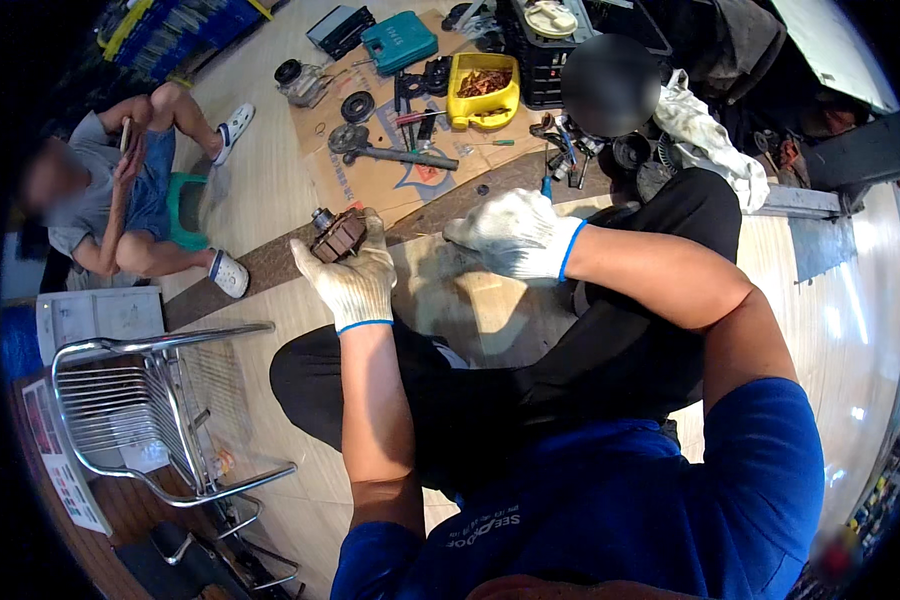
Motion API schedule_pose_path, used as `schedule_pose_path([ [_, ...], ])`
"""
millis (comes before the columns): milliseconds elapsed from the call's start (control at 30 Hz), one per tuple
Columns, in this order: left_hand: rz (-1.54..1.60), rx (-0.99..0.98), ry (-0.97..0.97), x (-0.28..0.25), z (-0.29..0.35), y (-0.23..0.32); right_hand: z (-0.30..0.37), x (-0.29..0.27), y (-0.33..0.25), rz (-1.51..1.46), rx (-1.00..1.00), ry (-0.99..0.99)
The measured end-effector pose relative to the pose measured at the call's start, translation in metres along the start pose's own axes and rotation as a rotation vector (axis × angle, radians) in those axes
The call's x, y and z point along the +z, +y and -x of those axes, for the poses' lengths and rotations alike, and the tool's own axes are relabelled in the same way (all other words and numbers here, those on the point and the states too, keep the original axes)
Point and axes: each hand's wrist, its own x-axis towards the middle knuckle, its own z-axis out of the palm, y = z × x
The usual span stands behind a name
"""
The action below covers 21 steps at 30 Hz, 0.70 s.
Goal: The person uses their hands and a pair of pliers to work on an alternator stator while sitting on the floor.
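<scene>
Rust-brown metal with toothed sides and a shiny shaft (pixel 320 218) tipped toward the upper left: a rotor (pixel 340 238), cradled in the white-gloved left hand (pixel 360 285) around the near left corner of the cardboard (pixel 370 190). Clamped there between thumb and fingers, apparently clear of any support below. Well apart from it, toward the right, the right hand (pixel 520 238), gloved to match and curled, by the near edge of the cardboard. Cannot tell about anything small tucked inside those fingers.

Could slip from here, most likely through loose glove fabric on worn metal, or through the lopsided weight of a one-handed hold. Might then strike the hard floor (pixel 260 130), perhaps chipping a tooth or marking the shaft. Could also knock away the small dark piece (pixel 483 189) at the near edge, or the blue screwdriver (pixel 547 187) just beyond the right hand, with one careless sweep.

Farther in on the cardboard: across the middle, a grey round-headed tool (pixel 400 154); toward the left edge, a black ring (pixel 348 107); toward the right edge, a yellow tray (pixel 468 114) with copper-coloured bits (pixel 485 82); at the far edge, a teal case (pixel 400 42). Off to the left, on a green stool (pixel 185 205), a seated person (pixel 120 190).
</scene>
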Motion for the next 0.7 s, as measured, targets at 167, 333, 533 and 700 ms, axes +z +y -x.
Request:
schedule_pose_path([
  [167, 0.031, -0.044, -0.049, 0.001, -0.001, 0.005, -0.002, 0.002, 0.013, 0.075, -0.004, 0.007],
  [333, -0.109, -0.044, -0.073, 0.004, 0.004, 0.009, 0.003, -0.016, 0.031, 0.191, -0.010, 0.351],
  [533, -0.532, 0.326, -0.179, -0.008, -0.007, -0.009, 0.009, -0.050, 0.046, 0.340, 0.040, 0.472],
  [700, -0.739, 0.611, -0.007, -0.009, -0.019, -0.020, 0.029, -0.060, 0.030, 0.354, -0.010, 0.344],
])
